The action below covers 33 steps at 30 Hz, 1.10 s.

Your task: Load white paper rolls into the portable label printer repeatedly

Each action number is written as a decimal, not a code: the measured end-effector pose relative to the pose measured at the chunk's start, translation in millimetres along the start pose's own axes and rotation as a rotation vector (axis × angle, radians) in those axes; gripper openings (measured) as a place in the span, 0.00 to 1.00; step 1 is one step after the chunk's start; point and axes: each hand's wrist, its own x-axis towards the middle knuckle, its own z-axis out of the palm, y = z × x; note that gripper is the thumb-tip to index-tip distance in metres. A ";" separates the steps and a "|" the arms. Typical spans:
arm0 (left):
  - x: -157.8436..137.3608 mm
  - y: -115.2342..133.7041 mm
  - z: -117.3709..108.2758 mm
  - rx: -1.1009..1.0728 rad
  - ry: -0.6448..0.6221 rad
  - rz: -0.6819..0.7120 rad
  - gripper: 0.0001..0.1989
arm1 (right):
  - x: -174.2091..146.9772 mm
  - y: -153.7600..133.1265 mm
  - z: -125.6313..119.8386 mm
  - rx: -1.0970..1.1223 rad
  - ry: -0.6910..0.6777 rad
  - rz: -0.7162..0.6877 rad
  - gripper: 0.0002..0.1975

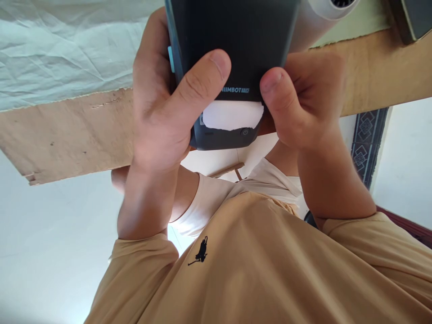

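Observation:
A dark label printer (pixel 249 49) with "NIIMBOT" lettering is held up in front of me, its upper end cut off by the frame. From its slot comes a white paper label (pixel 232 114) with a ragged lower edge, just above a power button. My left hand (pixel 165 99) wraps round the printer's left side, thumb flat across its front, near a light-blue tab (pixel 171 59). At the right edge, my right hand (pixel 303 99) grips the printer, its thumb against the front by the label and its other fingers curled, partly hidden.
Behind the printer is a wooden tabletop (pixel 74 135) with a wrinkled pale cloth (pixel 67 49) on it. A white cylindrical object (pixel 319 24) with a dark opening stands behind my right hand. A dark flat device (pixel 413 20) lies at the upper right corner.

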 end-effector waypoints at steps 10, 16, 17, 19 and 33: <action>1.7 -5.5 -2.2 -0.028 -0.004 0.040 0.32 | -3.2 -2.3 4.1 0.111 0.098 -0.036 0.53; 4.0 -5.3 -0.7 -0.070 -0.018 0.058 0.29 | -4.6 -2.2 4.1 0.098 0.121 -0.071 0.51; 4.3 -5.2 -0.5 -0.077 -0.021 0.053 0.28 | -4.6 -2.0 3.8 0.091 0.116 -0.072 0.51; 4.8 -5.5 -0.3 -0.082 -0.030 0.051 0.27 | -4.3 -1.5 3.4 0.075 0.112 -0.069 0.51; -1.8 12.3 11.6 0.001 -0.078 0.056 0.20 | -5.2 2.1 3.4 0.091 0.125 -0.096 0.51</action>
